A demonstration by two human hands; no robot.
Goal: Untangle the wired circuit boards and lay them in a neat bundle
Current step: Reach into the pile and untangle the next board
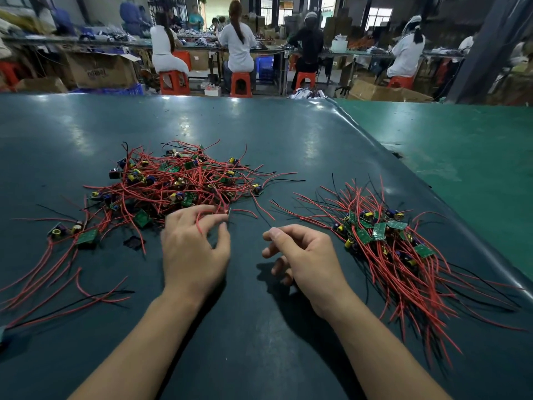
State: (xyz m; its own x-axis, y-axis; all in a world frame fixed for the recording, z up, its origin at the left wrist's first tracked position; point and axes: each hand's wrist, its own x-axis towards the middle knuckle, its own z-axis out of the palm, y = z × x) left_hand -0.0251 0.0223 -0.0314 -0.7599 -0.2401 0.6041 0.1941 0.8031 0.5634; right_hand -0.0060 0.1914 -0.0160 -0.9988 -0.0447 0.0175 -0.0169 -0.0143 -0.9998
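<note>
Picking stage — left hand (193,249) pinches a red wire (202,220) at the tangled pile (173,180), right hand (300,255) loosely curled, empty — next, probably, drawing that board free toward the sorted bundle (389,243).

No text, brand or number can be read with certainty anywhere; the open cardboard box (99,71) on the floor at the far left bears a dark printed mark on its side, too blurred to make out; another cardboard box (199,60) behind the orange stool (174,81) carries faint printing, likewise unreadable; the green circuit boards (379,230) in the bundle at the near right and those in the tangled heap (173,180) at the left show no legible markings at this size.
</note>
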